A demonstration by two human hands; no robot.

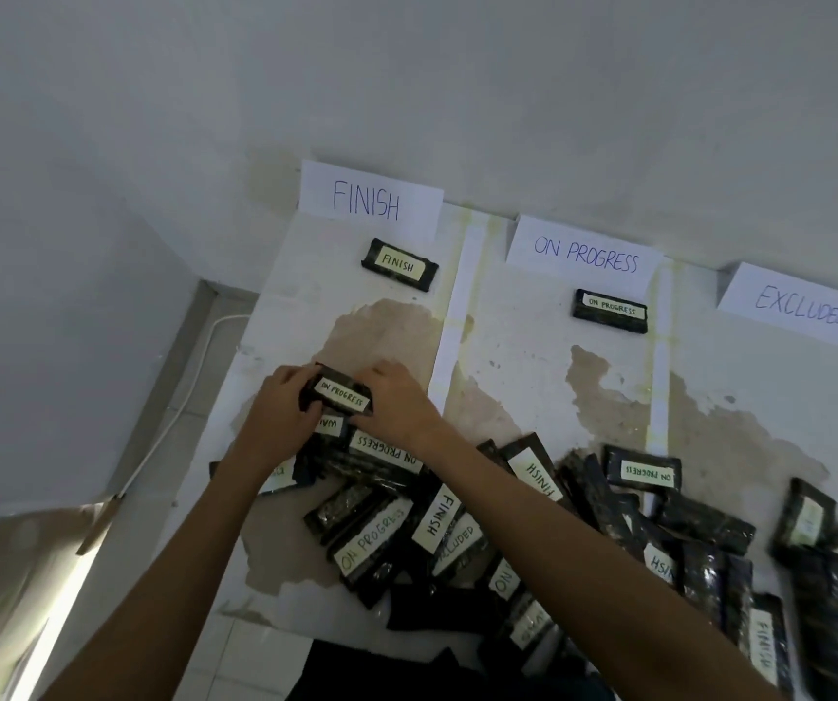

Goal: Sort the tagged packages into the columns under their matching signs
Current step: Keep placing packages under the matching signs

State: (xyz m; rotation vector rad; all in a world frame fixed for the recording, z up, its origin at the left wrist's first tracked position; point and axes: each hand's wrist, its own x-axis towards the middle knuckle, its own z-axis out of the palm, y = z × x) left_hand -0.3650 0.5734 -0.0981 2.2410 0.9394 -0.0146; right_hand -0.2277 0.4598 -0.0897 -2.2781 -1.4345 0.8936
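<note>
Three white paper signs stand along the foot of the wall, hand-lettered in blue: the FINISH sign point(368, 197), the ON PROGRESS sign point(583, 253) and the EXCLUDED sign point(801, 308). Two white paper strips point(449, 336) divide the stained white floor sheet point(508, 356) into three columns beneath them.

Two black plastic-wrapped packages are already placed. One tagged FINISH point(399, 265) lies just below the FINISH sign. One tagged ON PROGRESS point(610, 311) lies just below the ON PROGRESS sign. The EXCLUDED column holds only pile strays at its near end.

One black package with a white tag reading ON PROGRESS, the held package point(343, 394), is gripped by both hands. The left hand point(280, 402) has its fingers curled round the left end, and the right hand point(396, 402) clasps the right end. It sits over the FINISH column, directly above a package whose tag shows only "WAI".

The unsorted pile point(508, 523) of black packages spreads across the near end of all three columns, overlapping. An exact count cannot be taken, but it is well over a dozen. Legible tags in it: three ON PROGRESS, three FINISH, one partly covered EXCLUDED. The remainder are blurred, face down or hidden.

A white cable point(189, 392) runs along the floor at the left.
</note>
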